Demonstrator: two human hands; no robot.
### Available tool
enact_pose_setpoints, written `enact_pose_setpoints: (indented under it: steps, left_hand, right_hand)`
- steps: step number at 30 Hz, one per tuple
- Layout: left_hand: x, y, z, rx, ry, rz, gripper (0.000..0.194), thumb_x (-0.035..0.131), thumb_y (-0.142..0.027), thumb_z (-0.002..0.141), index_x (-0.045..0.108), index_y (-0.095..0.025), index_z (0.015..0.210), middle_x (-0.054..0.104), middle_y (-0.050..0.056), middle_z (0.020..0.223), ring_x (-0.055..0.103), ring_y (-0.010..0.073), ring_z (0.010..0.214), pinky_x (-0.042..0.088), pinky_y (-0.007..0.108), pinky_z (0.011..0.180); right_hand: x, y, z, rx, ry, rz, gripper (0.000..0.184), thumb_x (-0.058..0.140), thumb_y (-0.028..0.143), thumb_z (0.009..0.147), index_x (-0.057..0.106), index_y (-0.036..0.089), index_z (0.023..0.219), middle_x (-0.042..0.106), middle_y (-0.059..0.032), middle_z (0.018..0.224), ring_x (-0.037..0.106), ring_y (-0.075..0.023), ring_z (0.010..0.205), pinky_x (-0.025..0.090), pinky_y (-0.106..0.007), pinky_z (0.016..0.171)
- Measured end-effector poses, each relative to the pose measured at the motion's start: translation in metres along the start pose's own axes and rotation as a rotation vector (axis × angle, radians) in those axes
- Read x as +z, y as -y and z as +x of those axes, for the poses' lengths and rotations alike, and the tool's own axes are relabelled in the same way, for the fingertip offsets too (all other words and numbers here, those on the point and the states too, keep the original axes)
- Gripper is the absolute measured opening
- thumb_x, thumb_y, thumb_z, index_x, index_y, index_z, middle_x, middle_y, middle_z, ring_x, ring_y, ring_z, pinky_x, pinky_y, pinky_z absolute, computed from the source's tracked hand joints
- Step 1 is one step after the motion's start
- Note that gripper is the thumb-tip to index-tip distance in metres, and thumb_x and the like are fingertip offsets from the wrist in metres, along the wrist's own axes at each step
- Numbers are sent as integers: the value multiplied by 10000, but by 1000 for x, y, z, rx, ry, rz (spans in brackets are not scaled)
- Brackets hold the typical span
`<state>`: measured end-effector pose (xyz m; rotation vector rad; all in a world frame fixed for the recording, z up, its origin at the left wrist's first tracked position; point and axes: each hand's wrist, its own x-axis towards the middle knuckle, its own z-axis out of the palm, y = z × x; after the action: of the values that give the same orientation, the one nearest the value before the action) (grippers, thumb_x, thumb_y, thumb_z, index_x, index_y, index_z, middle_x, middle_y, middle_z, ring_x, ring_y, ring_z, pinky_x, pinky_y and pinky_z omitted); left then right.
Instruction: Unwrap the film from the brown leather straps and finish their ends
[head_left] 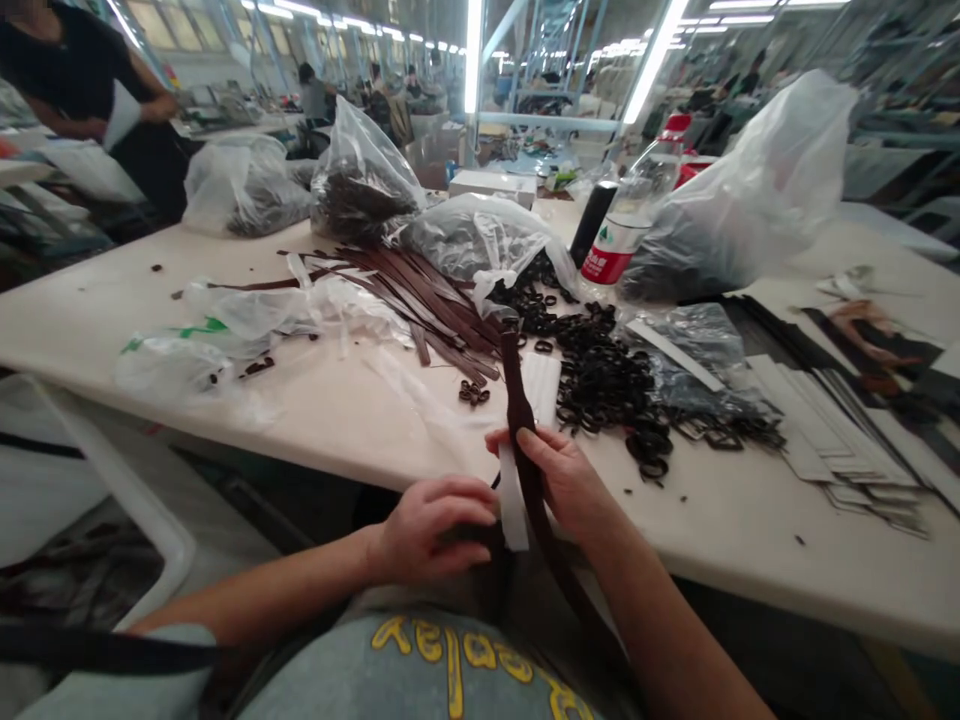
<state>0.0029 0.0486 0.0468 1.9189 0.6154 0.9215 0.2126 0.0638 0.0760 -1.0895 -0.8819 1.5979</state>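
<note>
My right hand [566,482] is closed around a long dark brown strap [513,375], thumb laid on its face. The strap's upper end rises over the table edge and its lower part hangs down beside my forearm. A white strip [513,505] lies along the strap's left side, below my right fingers. My left hand [442,528] is beside that strip with curled fingers. Dark material shows between its thumb and fingers, but I cannot make out what it is. Beyond the hands are a small cluster of brown loops [474,392] and a white stack of strips [541,385].
A heap of black loops [607,365] spreads to the right of centre. Brown straps [427,290] lie fanned behind. Filled plastic bags [367,180], a bottle [619,235] and white flat strips [810,420] are on the table [315,415]. A person [90,90] stands at far left.
</note>
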Motion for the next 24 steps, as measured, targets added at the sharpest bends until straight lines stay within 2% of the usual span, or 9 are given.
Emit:
enact_pose_setpoints:
  steps: [2, 3, 4, 7, 10, 12, 16, 18, 24]
  left_hand:
    - [0, 1, -1, -168, -177, -202, 332, 752, -327, 776, 709, -187, 1074, 707, 143, 1109, 691, 218, 870, 543, 305, 775]
    - [0, 1, 1, -263, -211, -302, 372, 747, -363, 780, 692, -180, 1099, 709, 136, 1094, 688, 211, 853, 540, 297, 756]
    - [-1, 0, 6, -356, -201, -388, 393, 741, -388, 785, 686, -173, 1109, 715, 126, 1073, 686, 209, 859, 537, 295, 758]
    - [-5, -6, 26, -525, -4, -550, 409, 754, -430, 767, 723, -148, 1062, 736, 112, 1034, 672, 242, 966, 520, 317, 851]
    - [-2, -12, 39, -599, 176, -649, 403, 733, -468, 782, 761, -138, 1011, 754, 107, 981, 680, 236, 940, 509, 320, 878]
    - [3, -13, 40, -651, 208, -700, 381, 721, -471, 794, 774, -138, 971, 760, 103, 933, 692, 218, 883, 513, 305, 854]
    - [12, -8, 36, -716, 140, -775, 343, 732, -447, 788, 784, -130, 908, 764, 105, 891, 703, 208, 850, 515, 290, 840]
    - [14, -4, 34, -747, 133, -846, 380, 743, -470, 770, 782, -133, 941, 766, 112, 917, 709, 213, 860, 517, 294, 837]
    - [16, 1, 36, -776, 45, -892, 351, 832, -430, 676, 772, -103, 787, 747, 99, 793, 682, 177, 759, 503, 261, 762]
  right_hand:
    - [1, 6, -1, -82, -18, -46, 347, 769, 535, 752, 794, 205, 856, 770, -50, 910, 646, -202, 843, 485, -302, 822]
    - [2, 9, -1, -127, -24, -80, 337, 758, 532, 767, 797, 211, 860, 771, -45, 922, 647, -206, 871, 475, -305, 845]
    - [3, 12, -2, -163, -31, -118, 325, 745, 526, 782, 799, 217, 867, 770, -38, 917, 646, -203, 868, 471, -302, 840]
    - [10, 17, -4, -179, -47, -216, 309, 702, 509, 825, 799, 226, 904, 747, -14, 817, 611, -165, 709, 465, -282, 701]
    - [16, 18, -7, -191, -51, -278, 306, 675, 487, 845, 794, 219, 933, 730, -11, 806, 569, -151, 647, 436, -277, 628]
    - [15, 18, -7, -218, -65, -291, 296, 675, 472, 845, 795, 215, 930, 734, -11, 843, 572, -152, 678, 423, -275, 636]
    - [8, 16, -6, -189, -110, -259, 317, 688, 502, 830, 794, 218, 923, 737, -14, 816, 544, -145, 621, 379, -271, 560]
    - [5, 15, -5, -186, -122, -233, 331, 703, 524, 815, 793, 220, 909, 748, -33, 849, 585, -175, 668, 403, -281, 557]
    - [3, 10, -1, -223, -97, -139, 302, 713, 507, 818, 786, 230, 912, 770, -53, 947, 668, -246, 936, 522, -338, 799]
